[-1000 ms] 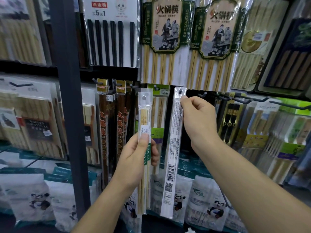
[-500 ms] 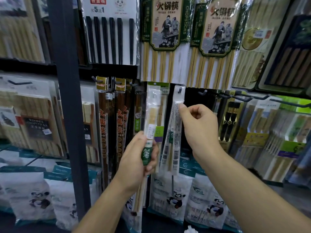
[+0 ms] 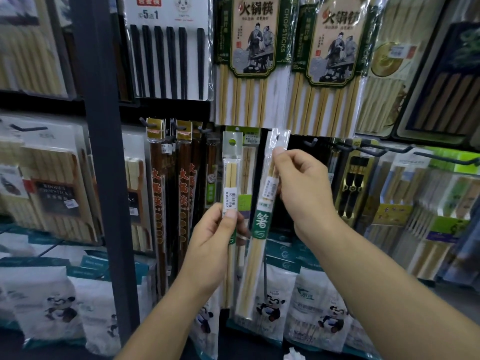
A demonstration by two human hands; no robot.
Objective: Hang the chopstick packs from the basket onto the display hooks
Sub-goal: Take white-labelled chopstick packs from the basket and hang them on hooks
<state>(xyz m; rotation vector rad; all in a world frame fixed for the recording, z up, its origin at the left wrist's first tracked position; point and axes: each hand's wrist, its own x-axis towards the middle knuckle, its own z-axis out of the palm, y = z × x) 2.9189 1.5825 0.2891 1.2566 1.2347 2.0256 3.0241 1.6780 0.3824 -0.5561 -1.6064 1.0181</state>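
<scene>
As left fingers and right fingers pinch them, packs (bamboo, probably) look green-banded.

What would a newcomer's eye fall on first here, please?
The two hands at centre: the left hand grips one slim bamboo pack upright, while the right hand pinches a second pack, tilted, near its top. Above them hang large green-labelled chopstick packs.

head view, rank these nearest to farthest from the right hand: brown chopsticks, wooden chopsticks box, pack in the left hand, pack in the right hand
1. Right pack: pinched near its top by the right hand.
2. Left pack: just to the left, gripped by the left hand.
3. Brown chopsticks: hanging farther left.
4. Wooden chopsticks box: far left.
</scene>
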